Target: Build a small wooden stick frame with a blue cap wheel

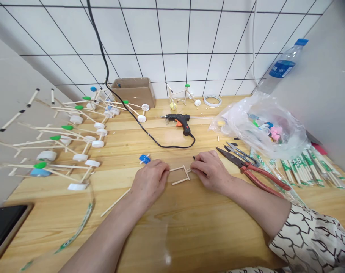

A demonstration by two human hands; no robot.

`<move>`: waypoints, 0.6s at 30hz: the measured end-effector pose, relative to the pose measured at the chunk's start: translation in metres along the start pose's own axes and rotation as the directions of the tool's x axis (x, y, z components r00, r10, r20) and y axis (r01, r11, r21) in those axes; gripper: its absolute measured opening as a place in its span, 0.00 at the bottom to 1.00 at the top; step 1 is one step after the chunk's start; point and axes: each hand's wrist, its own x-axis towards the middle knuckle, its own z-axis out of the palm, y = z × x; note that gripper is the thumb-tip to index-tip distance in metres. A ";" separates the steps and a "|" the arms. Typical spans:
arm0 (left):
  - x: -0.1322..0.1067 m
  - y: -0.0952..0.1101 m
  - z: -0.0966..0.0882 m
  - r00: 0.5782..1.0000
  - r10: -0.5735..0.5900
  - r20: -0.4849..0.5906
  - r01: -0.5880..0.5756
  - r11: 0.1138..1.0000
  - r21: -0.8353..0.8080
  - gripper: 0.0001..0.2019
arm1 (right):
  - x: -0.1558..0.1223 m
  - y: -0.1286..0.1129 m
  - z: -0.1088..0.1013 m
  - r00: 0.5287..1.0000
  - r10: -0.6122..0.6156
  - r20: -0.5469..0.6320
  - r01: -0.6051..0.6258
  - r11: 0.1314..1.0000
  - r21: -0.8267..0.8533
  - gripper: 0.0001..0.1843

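The wooden table runs under both my hands and well past my fingers on every side. Far off to the left of my left fingers lies a spread of stick-and-cap models, with white caps and green tips. Beyond my right fingers and a little to the right slumps a clear plastic bag with coloured bits inside. A cardboard box stands well beyond my left fingers, against the tiled wall. To the right of my right fingers lie packs of chopsticks, and nearer in, just beside that hand, red-handled pliers with grey snips next to them. A black glue gun rests straight ahead of both sets of fingertips, its cord looping back toward the wall.

My left hand lies knuckles up, fingers curled under, the tips against the left end of the stick frame; I cannot tell whether they pinch it or only press on it. My right hand has its fingers bunched close together on the frame's right side, at the cross stick. The frame lies flat on the table between my two hands.

A loose stick lies beside my left wrist, and a small blue piece sits just beyond my left knuckles.
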 end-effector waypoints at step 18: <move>0.000 -0.001 0.000 1.000 0.023 -0.012 -0.023 0.999 -0.033 0.12 | 0.000 0.000 0.000 1.000 0.001 -0.004 -0.001 1.000 -0.004 0.08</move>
